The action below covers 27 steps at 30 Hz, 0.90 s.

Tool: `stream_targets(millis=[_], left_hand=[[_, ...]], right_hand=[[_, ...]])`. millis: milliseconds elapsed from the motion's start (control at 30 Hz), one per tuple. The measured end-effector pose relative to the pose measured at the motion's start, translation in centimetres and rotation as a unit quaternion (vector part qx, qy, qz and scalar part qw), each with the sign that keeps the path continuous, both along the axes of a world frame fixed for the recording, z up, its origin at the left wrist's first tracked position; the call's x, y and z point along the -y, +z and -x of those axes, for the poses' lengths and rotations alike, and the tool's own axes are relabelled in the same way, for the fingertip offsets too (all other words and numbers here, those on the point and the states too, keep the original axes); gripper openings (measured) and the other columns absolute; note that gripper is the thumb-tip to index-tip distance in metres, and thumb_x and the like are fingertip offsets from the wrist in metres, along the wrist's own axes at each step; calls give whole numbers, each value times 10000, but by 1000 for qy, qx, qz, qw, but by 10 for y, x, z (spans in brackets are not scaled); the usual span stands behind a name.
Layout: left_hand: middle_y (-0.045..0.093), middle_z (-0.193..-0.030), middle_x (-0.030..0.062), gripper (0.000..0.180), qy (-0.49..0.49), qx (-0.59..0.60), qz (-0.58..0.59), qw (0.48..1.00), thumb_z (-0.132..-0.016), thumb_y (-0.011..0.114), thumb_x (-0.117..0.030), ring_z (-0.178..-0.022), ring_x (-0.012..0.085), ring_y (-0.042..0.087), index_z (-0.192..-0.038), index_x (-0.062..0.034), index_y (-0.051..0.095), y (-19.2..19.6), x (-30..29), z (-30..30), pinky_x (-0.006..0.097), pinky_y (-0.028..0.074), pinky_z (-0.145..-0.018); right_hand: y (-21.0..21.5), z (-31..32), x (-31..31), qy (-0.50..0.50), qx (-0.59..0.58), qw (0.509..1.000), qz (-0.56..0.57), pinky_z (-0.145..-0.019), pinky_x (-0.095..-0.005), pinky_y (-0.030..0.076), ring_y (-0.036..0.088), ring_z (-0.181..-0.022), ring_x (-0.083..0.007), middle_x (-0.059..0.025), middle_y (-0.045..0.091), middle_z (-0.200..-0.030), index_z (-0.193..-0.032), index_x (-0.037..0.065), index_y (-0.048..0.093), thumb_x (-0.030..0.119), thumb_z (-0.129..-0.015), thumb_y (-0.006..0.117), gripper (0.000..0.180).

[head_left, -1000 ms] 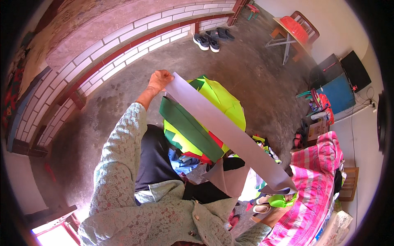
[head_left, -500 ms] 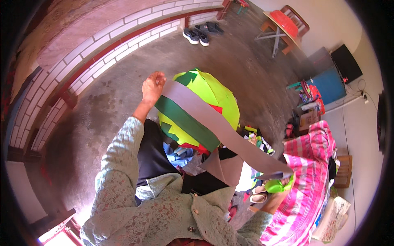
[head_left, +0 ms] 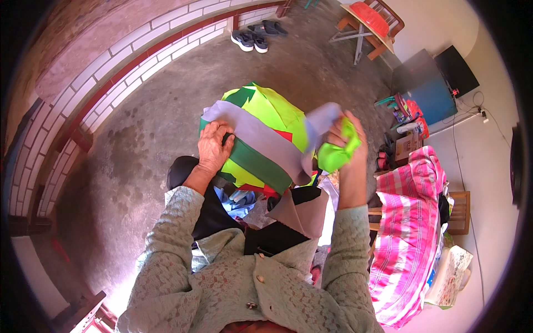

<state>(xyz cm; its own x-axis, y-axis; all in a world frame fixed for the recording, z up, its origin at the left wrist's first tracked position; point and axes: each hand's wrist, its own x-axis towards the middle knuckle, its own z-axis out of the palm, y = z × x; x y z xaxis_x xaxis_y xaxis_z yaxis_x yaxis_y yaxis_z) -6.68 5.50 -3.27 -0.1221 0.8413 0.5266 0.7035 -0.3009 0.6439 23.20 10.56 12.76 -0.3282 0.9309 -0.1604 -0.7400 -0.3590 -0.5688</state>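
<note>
A bundle of lime-yellow and green fabric [head_left: 266, 105] with jagged edges and bits of red rests before me. A long lilac-grey fabric strip [head_left: 255, 129] crosses it, beside a dark green strip [head_left: 255, 162]. My left hand [head_left: 214, 147] is closed over the left end of the grey strip, its fingers bent on the cloth. Blurred by motion, my right hand [head_left: 352, 139] grips the raised other end of that strip. Bright green cloth [head_left: 336, 155] is at the right hand too; whether it is held or wrapped on is unclear. A grey-and-black cloth piece [head_left: 302, 211] lies nearer my body.
A pink checked cloth [head_left: 408, 216] drapes over something at the right. Dark shoes [head_left: 250, 40] stand by the low white-brick wall [head_left: 150, 47]. Farther right are a small table with a red basin [head_left: 369, 18], boxes and bags [head_left: 408, 141], and a blue panel [head_left: 425, 91].
My right hand has swung up and left from beside the pink cloth, bringing the strip's end over the bundle. My left hand has lowered onto the strip. The view has shifted slightly.
</note>
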Motion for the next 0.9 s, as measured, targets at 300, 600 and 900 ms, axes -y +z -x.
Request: stream_targets(millis=[300,600,900], left_hand=[[582,-1020,59,176,5,2,-25,1000,-698,677,-99,-979,271,541,-868,-96,632,-1,-1,-2,389,422,-836],[579,-993,66,193,6,-13,-14,1000,-685,680,-105,-968,281,538,-868,-101,620,2,-3,-4,387,422,-818],[591,-1019,89,284,-232,-100,-77,964,-651,738,-161,-1008,270,543,-890,-81,607,64,-25,-78,401,406,-883]], right_hand=[[-25,-20,31,-41,49,996,-54,-368,-222,267,364,-430,-71,9,469,-561,-1154,2,543,216,-929,481,316],[-116,-68,94,-128,8,990,56,-337,-196,258,356,-405,-70,-2,455,-562,-1110,-25,574,182,-933,483,287],[-155,-39,98,-151,108,967,176,-387,-217,272,403,-428,-87,2,458,-577,-1087,12,596,205,-858,603,299]])
